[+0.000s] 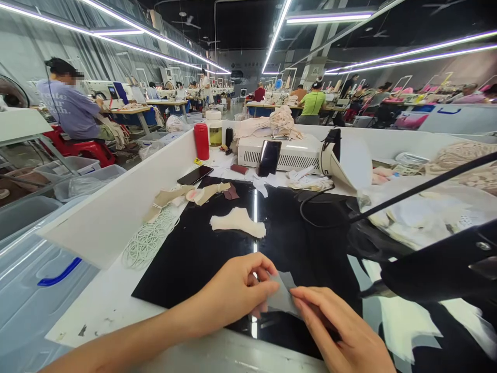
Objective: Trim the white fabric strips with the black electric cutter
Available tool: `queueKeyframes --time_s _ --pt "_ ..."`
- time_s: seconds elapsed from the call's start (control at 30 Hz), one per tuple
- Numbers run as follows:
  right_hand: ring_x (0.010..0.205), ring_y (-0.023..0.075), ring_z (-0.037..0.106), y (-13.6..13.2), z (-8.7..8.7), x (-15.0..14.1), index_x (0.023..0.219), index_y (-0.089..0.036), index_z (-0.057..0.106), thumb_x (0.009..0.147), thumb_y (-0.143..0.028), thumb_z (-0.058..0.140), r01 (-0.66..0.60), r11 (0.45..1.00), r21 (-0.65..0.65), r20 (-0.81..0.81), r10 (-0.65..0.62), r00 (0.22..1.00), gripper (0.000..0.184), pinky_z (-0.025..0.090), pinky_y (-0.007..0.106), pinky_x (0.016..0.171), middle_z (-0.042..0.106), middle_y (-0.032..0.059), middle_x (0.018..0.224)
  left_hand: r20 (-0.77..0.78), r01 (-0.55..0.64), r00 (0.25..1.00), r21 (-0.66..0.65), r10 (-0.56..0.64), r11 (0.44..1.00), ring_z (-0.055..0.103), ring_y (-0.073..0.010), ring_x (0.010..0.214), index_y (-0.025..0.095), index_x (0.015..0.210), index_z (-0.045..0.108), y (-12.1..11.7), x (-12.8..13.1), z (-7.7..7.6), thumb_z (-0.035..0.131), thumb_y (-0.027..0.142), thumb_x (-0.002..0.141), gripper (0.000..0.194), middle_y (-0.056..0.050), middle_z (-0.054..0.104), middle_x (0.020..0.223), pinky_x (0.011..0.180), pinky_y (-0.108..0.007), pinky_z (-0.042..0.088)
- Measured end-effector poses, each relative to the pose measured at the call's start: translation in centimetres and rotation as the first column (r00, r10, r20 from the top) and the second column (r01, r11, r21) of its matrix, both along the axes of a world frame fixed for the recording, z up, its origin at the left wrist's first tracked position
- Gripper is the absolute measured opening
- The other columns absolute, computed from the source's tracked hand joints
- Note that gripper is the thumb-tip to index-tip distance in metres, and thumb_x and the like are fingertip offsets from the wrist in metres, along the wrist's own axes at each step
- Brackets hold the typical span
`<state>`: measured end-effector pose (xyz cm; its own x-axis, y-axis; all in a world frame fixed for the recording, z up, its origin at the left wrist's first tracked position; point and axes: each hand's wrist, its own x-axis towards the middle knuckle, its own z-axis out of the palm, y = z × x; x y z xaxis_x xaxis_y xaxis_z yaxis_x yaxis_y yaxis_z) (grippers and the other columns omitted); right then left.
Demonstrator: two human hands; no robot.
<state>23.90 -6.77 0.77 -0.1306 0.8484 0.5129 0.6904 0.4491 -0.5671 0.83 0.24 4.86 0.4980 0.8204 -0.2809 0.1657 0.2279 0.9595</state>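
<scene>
Over the near part of a glossy black board [306, 248], both hands hold a small piece of thin, translucent grey fabric [282, 295]. My left hand [236, 287] pinches its left side between thumb and curled fingers. At the right edge, the thumb and fingertips of my right hand [337, 321] grip it too. Farther back on the board lies a cream cut fabric piece [237, 223], touched by neither hand. To the right of my right hand, pale cut pieces [407, 316] lie spread on the black surface.
A black lamp-like arm [438, 264] with a cable reaches in from the right. A coil of pale cord [149, 238] lies left of the board. Behind stand a white vented box [291, 150], a phone [269, 158] and a red bottle [201, 141]. White partitions [116, 207] edge the table.
</scene>
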Motion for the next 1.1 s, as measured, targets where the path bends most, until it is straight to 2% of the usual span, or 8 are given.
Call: queueKeyframes --time_s 0.07,0.17,0.33,0.4,0.53,0.63,0.77,1.1 --pt "0.089 0.0168 0.087 0.3 -0.3 0.3 0.120 -0.030 0.079 0.118 -0.034 0.061 -0.029 0.999 0.030 0.067 0.027 0.997 0.019 0.067 0.019 0.083 0.086 0.0011 0.106 -0.058 -0.012 0.998 0.053 0.015 0.999 0.066 -0.0116 0.065 0.023 0.115 0.071 0.1 -0.1 -0.1 0.076 0.035 0.097 0.022 0.004 0.070 0.092 0.060 -0.024 0.054" --pt "0.092 0.0169 0.087 0.5 -0.7 0.4 0.128 -0.030 0.079 0.120 -0.036 0.056 0.004 0.998 0.057 0.145 -0.013 0.989 0.025 0.068 0.021 0.085 0.086 0.0021 0.109 -0.191 -0.003 0.981 0.174 0.036 0.985 0.063 -0.0107 0.067 0.025 0.118 0.070 0.1 -0.3 -0.1 0.074 0.034 0.100 0.021 0.005 0.072 0.098 0.064 -0.025 0.049" --pt "0.088 0.0177 0.083 0.7 -1.3 0.2 0.132 -0.028 0.080 0.123 -0.041 0.049 0.014 0.997 0.076 0.291 -0.036 0.956 0.034 0.069 0.025 0.085 0.085 0.0031 0.106 -0.449 0.132 0.889 0.435 0.087 0.891 0.060 -0.0125 0.068 0.025 0.106 0.066 0.0 -0.3 -0.5 0.071 0.025 0.104 0.006 0.006 0.072 0.088 0.068 -0.027 0.042" --pt "0.085 0.0180 0.081 0.9 -1.6 0.2 0.133 -0.027 0.080 0.123 -0.040 0.047 -0.009 0.996 0.094 0.324 -0.022 0.946 0.037 0.068 0.027 0.081 0.084 0.0041 0.103 -0.532 0.233 0.839 0.543 0.116 0.806 0.064 -0.0145 0.072 0.024 0.100 0.065 -0.1 -0.2 -1.1 0.070 0.022 0.107 0.008 0.005 0.073 0.088 0.069 -0.027 0.043" --pt "0.082 0.0194 0.079 1.1 -2.3 0.5 0.135 -0.024 0.078 0.122 -0.035 0.048 -0.058 0.991 0.118 0.383 0.009 0.924 0.034 0.068 0.031 0.078 0.083 0.0059 0.101 -0.571 0.379 0.790 0.740 0.222 0.556 0.069 -0.0156 0.073 0.022 0.094 0.063 -0.5 -0.4 -2.4 0.066 0.019 0.111 0.018 0.003 0.072 0.087 0.066 -0.028 0.043" --pt "0.083 0.0205 0.078 1.1 -2.9 0.7 0.137 -0.024 0.077 0.121 -0.033 0.053 -0.071 0.993 0.096 0.423 0.024 0.906 0.031 0.066 0.034 0.078 0.083 0.0069 0.104 -0.563 0.411 0.781 0.789 0.270 0.457 0.068 -0.0149 0.068 0.022 0.092 0.063 -0.6 -0.6 -3.0 0.062 0.019 0.114 0.022 0.003 0.070 0.084 0.062 -0.028 0.042" --pt "0.082 0.0203 0.076 1.2 -3.4 0.8 0.139 -0.023 0.075 0.120 -0.032 0.055 -0.079 0.992 0.095 0.443 0.029 0.896 0.029 0.063 0.035 0.074 0.081 0.0062 0.103 -0.586 0.441 0.761 0.782 0.278 0.441 0.069 -0.0155 0.067 0.021 0.090 0.064 -0.5 -0.8 -2.9 0.063 0.017 0.113 0.023 0.003 0.070 0.083 0.060 -0.030 0.042" --pt "0.080 0.0191 0.075 1.2 -3.3 0.5 0.136 -0.023 0.075 0.120 -0.031 0.055 -0.069 0.993 0.099 0.421 0.021 0.907 0.026 0.061 0.034 0.074 0.079 0.0043 0.100 -0.593 0.429 0.765 0.761 0.252 0.486 0.069 -0.0147 0.069 0.021 0.093 0.067 -0.6 -0.9 -2.9 0.060 0.020 0.116 0.024 0.003 0.071 0.084 0.061 -0.029 0.043"
